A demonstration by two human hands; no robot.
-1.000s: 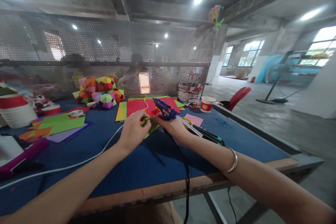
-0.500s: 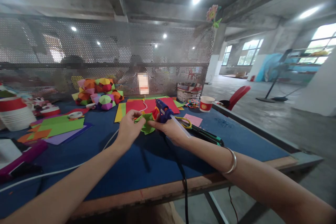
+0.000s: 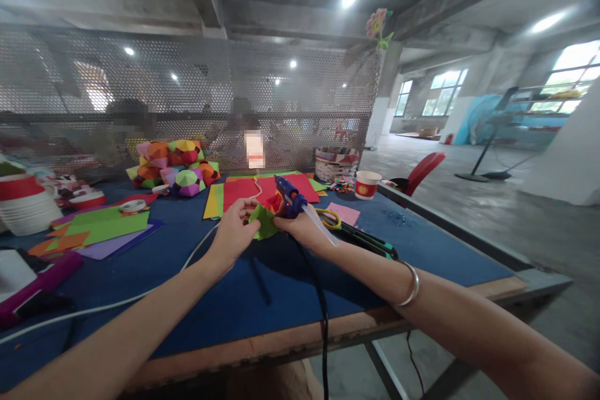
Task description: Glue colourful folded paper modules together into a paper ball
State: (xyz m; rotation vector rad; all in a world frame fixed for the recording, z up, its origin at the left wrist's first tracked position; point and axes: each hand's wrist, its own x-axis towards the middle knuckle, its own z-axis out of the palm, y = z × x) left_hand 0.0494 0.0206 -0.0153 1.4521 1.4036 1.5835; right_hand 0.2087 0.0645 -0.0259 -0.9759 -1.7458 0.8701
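Observation:
My left hand (image 3: 234, 231) pinches a folded green and orange paper piece (image 3: 264, 220) held above the blue table (image 3: 262, 300). My right hand (image 3: 302, 228) grips a blue hot glue gun (image 3: 289, 197) with its nozzle at the paper piece; its black cord (image 3: 322, 325) hangs down over the table's front edge. A clear glue stick juts from the back of the gun over my right wrist. Both hands meet at the paper, fingers closed.
Red, yellow and green paper sheets (image 3: 244, 190) lie behind my hands. Folded paper balls (image 3: 173, 169) sit at the back left, cups (image 3: 21, 203) far left, a paper cup (image 3: 367, 184) and basket (image 3: 338, 164) right. Scissors (image 3: 330, 219) lie beside my right hand. A perforated screen (image 3: 187, 100) stands behind.
The glue gun swung from pointing sideways to tip at the paper. Both hands lifted the paper piece slightly and turned it; it now stands more upright between them.

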